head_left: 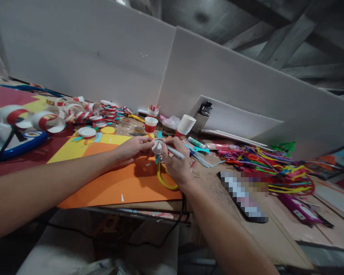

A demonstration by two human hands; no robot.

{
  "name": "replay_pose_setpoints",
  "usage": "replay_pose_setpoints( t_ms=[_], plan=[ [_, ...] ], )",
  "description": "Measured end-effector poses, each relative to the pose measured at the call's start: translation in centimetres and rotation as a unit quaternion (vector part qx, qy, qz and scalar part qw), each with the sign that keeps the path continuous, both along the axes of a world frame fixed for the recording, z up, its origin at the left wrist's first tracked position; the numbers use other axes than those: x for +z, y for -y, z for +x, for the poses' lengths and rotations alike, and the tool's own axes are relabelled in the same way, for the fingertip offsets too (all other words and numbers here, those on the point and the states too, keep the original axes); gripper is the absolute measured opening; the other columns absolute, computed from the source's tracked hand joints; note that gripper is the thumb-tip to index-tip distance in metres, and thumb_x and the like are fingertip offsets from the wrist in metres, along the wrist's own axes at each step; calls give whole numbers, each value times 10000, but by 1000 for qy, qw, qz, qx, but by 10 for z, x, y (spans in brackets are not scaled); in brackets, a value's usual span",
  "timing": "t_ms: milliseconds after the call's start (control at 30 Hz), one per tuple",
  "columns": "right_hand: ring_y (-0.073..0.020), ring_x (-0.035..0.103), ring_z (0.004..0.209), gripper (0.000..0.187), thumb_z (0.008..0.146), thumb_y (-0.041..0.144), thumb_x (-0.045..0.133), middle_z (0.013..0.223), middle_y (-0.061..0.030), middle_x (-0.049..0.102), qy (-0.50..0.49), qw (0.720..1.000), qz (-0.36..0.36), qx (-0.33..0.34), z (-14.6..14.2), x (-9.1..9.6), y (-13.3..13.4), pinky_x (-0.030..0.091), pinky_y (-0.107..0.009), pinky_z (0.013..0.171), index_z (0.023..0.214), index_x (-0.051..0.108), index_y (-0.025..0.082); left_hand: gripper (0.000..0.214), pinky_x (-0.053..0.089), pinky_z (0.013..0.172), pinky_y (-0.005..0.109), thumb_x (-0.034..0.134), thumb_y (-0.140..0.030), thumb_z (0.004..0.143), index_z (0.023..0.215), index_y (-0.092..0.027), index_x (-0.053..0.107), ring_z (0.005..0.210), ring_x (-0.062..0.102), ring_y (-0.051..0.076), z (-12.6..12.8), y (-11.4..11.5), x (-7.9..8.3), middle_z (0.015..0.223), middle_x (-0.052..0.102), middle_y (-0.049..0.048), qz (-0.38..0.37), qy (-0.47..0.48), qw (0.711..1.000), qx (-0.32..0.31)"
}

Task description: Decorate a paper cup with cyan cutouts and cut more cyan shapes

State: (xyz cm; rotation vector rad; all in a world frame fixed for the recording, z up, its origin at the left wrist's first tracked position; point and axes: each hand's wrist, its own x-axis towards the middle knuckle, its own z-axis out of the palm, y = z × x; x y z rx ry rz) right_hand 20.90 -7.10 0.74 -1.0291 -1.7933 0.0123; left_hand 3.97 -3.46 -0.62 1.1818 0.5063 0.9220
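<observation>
Head view: the white disc point(157, 146) is between the two hands, above the orange sheet point(103, 191). The left hand point(134, 149) has its thumb and fingers closed on the left edge of the disc. The right hand point(179, 159) has its fingers curled around a white pen point(176, 152), with the thumb at the face of the disc; whether the thumb presses on it cannot be told. Blue and orange strips project from the rim of the disc, so strip placement appears well advanced. A pale patch shows on the face; whether it is fixed cannot be determined. A second disc point(86, 132), also fitted with strips, lies to the left and appears to be at a similar stage. Cup stack point(186, 125) and single cup point(151, 124) stand beyond the hands. Any work remaining on the held disc cannot be confirmed.
</observation>
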Motion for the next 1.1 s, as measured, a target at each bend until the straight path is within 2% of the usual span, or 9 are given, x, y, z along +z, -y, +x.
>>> replay_pose_setpoints(
  t_ms=[233, 333, 433, 567, 733, 833, 1100],
  plan=[
    [-162, 576, 743, 73, 859, 253, 535, 765, -15, 631, 2, 1000, -1, 3, 0, 0, 0, 469, -297, 691, 803, 561, 213, 240, 404, 638, 215, 714, -332, 771, 820, -106, 651, 656, 539, 90, 0, -1, 0, 738, 610, 20, -4, 0, 1000, 5],
    [-157, 581, 740, 85, 869, 256, 531, 769, -16, 629, -7, 1000, 16, -6, 0, 2, 0, 468, -297, 707, 807, 563, 208, 259, 430, 692, 229, 691, -344, 793, 896, -108, 663, 708, 564, 102, 0, -6, -4, 834, 638, 46, -2, 4, 1000, 0],
    [-149, 583, 729, 90, 874, 259, 533, 766, -14, 625, -44, 999, 24, -5, 0, 4, 2, 468, -285, 700, 813, 560, 199, 283, 442, 717, 239, 683, -352, 799, 942, -108, 666, 740, 579, 112, -1, -9, -8, 902, 649, 70, -3, 7, 1000, 1],
    [-135, 586, 734, 131, 896, 311, 518, 794, -9, 618, -126, 992, -14, 14, 0, 7, 3, 468, -263, 694, 862, 563, 193, 248, 441, 670, 215, 693, -321, 790, 916, -109, 672, 691, 569, 96, -1, -8, -7, 850, 652, 57, -15, 8, 1000, 19],
    [-126, 555, 714, 236, 900, 398, 499, 813, -7, 599, -279, 956, -92, 18, 2, 7, -3, 462, -254, 672, 983, 570, 189, 237, 459, 648, 204, 699, -308, 786, 908, -106, 678, 658, 577, 90, 0, -8, -8, 798, 660, 51, -39, 6, 999, 26],
    [-110, 516, 659, 266, 857, 411, 553, 800, 9, 577, -346, 929, -133, 8, 4, 3, -9, 447, -235, 618, 1008, 570, 192, 256, 490, 697, 223, 697, -301, 791, 963, -112, 675, 713, 610, 106, 1, -9, -9, 864, 678, 70, -49, 14, 998, 22],
    [-124, 559, 750, 370, 741, 413, 677, 874, -3, 598, -382, 894, -224, 58, 2, -9, -18, 483, -250, 691, 1011, 542, 200, 253, 512, 705, 217, 708, -257, 783, 981, -104, 666, 743, 633, 114, 4, -9, -9, 892, 691, 87, -60, 47, 997, 24]
  ],
)
